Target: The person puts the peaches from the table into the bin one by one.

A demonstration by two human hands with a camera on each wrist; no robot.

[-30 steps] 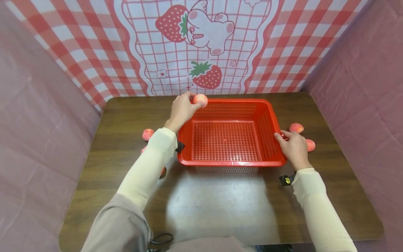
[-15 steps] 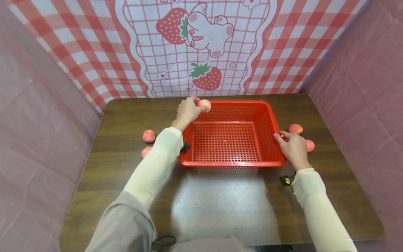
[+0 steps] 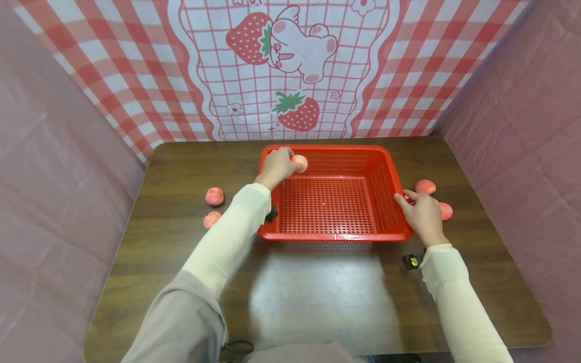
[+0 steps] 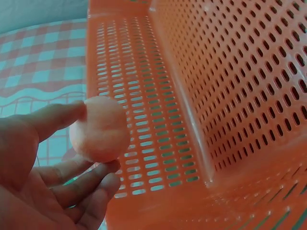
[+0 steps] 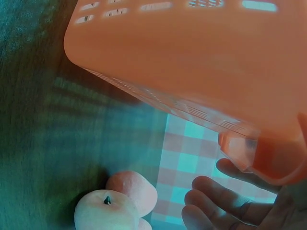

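Observation:
My left hand pinches a pink-orange peach between thumb and fingers, just inside the back left corner of a red plastic basket. In the left wrist view the peach hangs in front of the basket's slotted wall. At the basket's right side my right hand grips the rim, thumb on top. The right wrist view shows its other fingers loosely bent below the rim. Only perforated floor shows inside the basket.
Two peaches, one behind the other, lie left of the basket on the wooden table. Beside my right hand lie another peach and a partly hidden one. A checked cloth hangs behind the table.
My left hand has carried the peach right and toward me, from over the back left rim to inside the basket. My right hand stays on the rim.

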